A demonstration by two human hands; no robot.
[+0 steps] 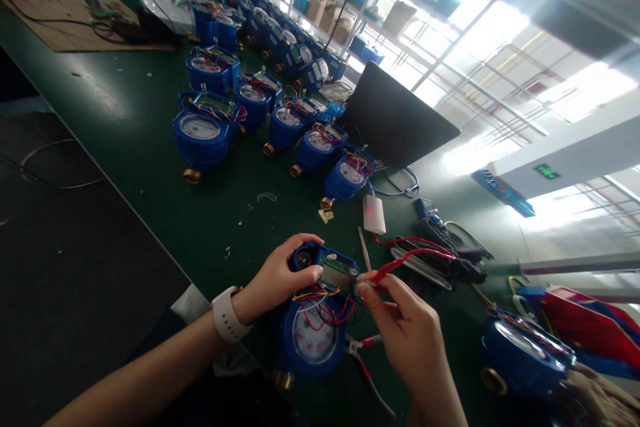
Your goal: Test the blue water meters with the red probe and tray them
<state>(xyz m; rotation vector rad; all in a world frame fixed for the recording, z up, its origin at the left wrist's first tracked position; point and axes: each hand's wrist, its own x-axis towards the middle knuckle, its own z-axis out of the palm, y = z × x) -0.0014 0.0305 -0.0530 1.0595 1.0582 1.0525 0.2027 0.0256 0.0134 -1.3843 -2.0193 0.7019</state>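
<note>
A blue water meter (314, 339) with an open top housing lies on the green table right in front of me. Its circuit board has a small grey display (336, 276), and thin red, yellow, white and black wires (345, 310) loop over the round dial. My left hand (280, 273), with a white watch on its wrist, grips the housing, thumb near the display and fingers round the far edge. My right hand (400, 320) pinches the end of a red test lead (387, 268) at the housing's right corner. The lead's tip is hidden by my fingers.
Pliers (363, 360) lie right of the meter. A white box (374, 213) joins the red lead. Several more blue meters (200, 130) stand beyond, near a dark laptop (400, 113). At right are a black pouch (450, 247), another meter (525, 353) and a red bin (590, 323).
</note>
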